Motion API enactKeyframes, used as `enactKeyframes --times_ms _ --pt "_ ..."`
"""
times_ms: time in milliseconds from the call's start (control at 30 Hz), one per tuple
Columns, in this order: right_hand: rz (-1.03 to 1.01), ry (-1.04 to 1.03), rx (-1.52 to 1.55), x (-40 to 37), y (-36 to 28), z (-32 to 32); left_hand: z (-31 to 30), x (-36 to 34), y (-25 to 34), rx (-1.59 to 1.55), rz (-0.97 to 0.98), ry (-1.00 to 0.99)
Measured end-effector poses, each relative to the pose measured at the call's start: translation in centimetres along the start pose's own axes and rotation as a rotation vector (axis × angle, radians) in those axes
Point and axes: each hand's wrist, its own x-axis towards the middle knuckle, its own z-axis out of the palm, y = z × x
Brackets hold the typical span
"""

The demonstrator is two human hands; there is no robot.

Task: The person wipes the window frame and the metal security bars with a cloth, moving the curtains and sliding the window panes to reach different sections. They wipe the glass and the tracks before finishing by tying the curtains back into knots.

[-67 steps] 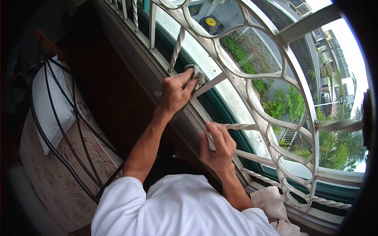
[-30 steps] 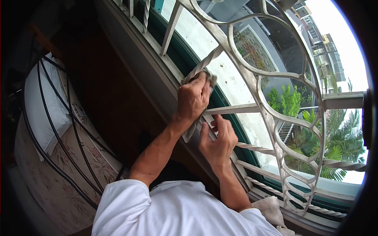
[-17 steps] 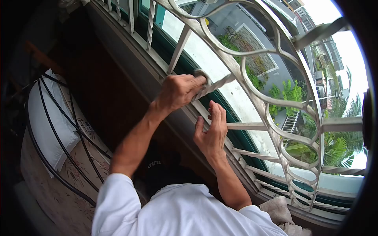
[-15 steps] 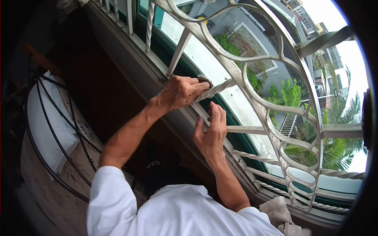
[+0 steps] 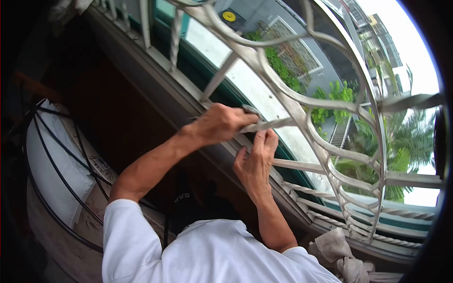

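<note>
My left hand point(image 5: 219, 123) is closed around a grey cloth point(image 5: 251, 111), which it presses on a twisted bar point(image 5: 271, 125) of the white window grille; most of the cloth is hidden by the fingers. Just below that bar is my right hand point(image 5: 257, 160), its thumb and fingers apart and nothing in it. The right fingertips come right up to the underside of the twisted bar. A straight bar point(image 5: 299, 165) of the grille runs out beside the right hand.
The curved grille point(image 5: 325, 104) bulges outward over a pale sill point(image 5: 236, 66). A beige cloth point(image 5: 335, 247) hangs at the lower right. On the left stands a bed with a black metal frame point(image 5: 61, 181) and a white pillow point(image 5: 56, 165). Plants point(image 5: 342, 94) grow outside.
My left hand has slid slightly down and right along the twisted bar with the cloth. The right fingertips now meet the bar in this view. The whole view has shifted a little.
</note>
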Motion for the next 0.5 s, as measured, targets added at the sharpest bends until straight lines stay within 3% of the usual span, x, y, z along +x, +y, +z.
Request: enactKeyframes --times_ms 67,167,200,267,300,367,500 --pt "-0.02 0.011 -0.001 0.5 -0.4 0.2 -0.3 -0.3 0.4 0.083 0.029 0.106" --pt "0.002 0.002 -0.012 0.2 -0.1 0.0 0.0 -1.8 0.4 0.367 -0.286 0.187" --pt "0.012 0.006 -0.019 0.3 -0.1 0.0 0.3 -1.4 -0.2 0.316 -0.399 0.421" --pt "0.035 -0.03 0.005 0.1 -0.2 0.0 2.3 -0.7 0.8 0.31 -0.49 0.489" --pt "0.038 -0.037 0.005 -0.1 -0.2 0.0 3.0 -0.8 1.3 0.308 -0.497 0.484" --pt "-0.019 0.015 -0.087 0.2 -0.2 0.1 3.7 -1.0 1.5 0.096 -0.303 0.499" --pt "0.003 -0.018 -0.073 0.0 0.0 0.4 2.5 -1.4 2.7 0.091 -0.413 0.328"
